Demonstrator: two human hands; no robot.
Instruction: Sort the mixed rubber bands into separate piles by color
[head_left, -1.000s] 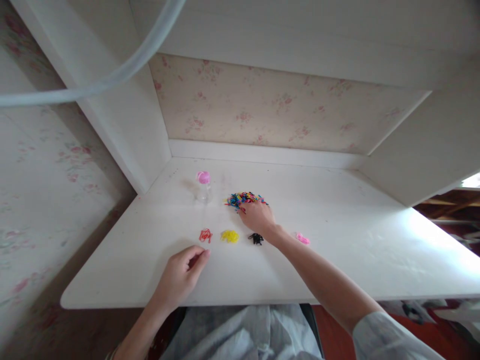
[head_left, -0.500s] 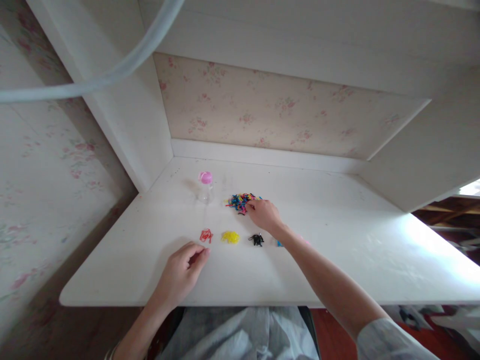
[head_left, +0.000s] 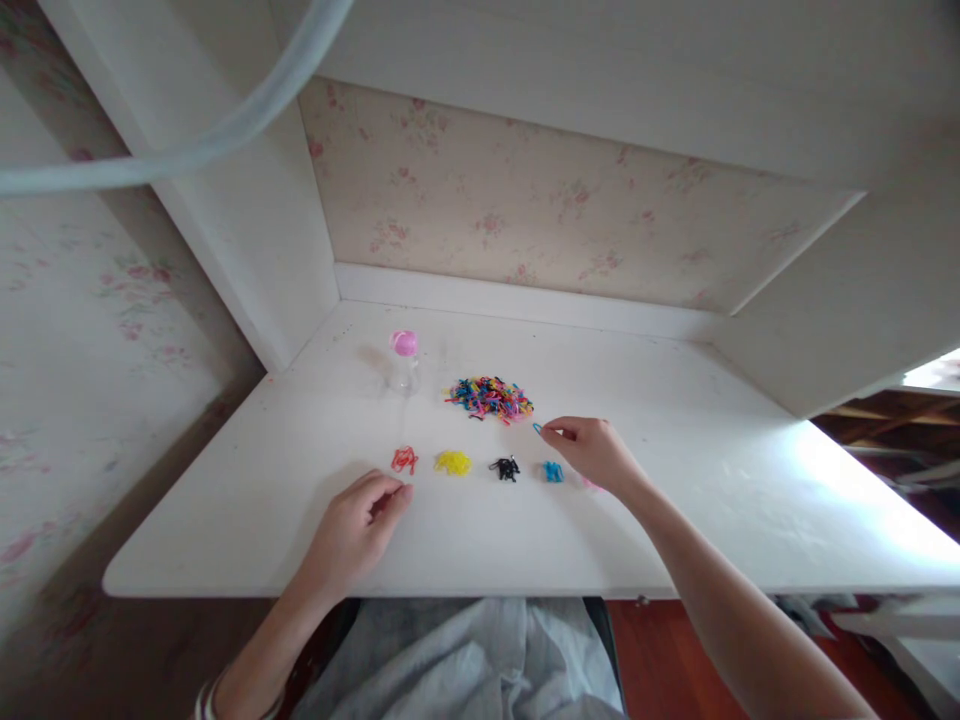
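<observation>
My right hand pinches a blue band above the desk, just right of the mixed heap of coloured bands. Below the heap runs a row of small piles: red, yellow, black, blue and pink, the pink one partly hidden by my right hand. My left hand rests near the red pile, thumb and fingertips pressed together; whether anything is between them is too small to tell.
A clear bottle with a pink cap stands behind the piles on the left of the white desk. A raised board and side panels border the desk. A pale tube curves across the upper left.
My right hand has moved from the mixed heap toward the right and nearer me, now with a blue band in its fingertips. The blue pile has come into full view.
</observation>
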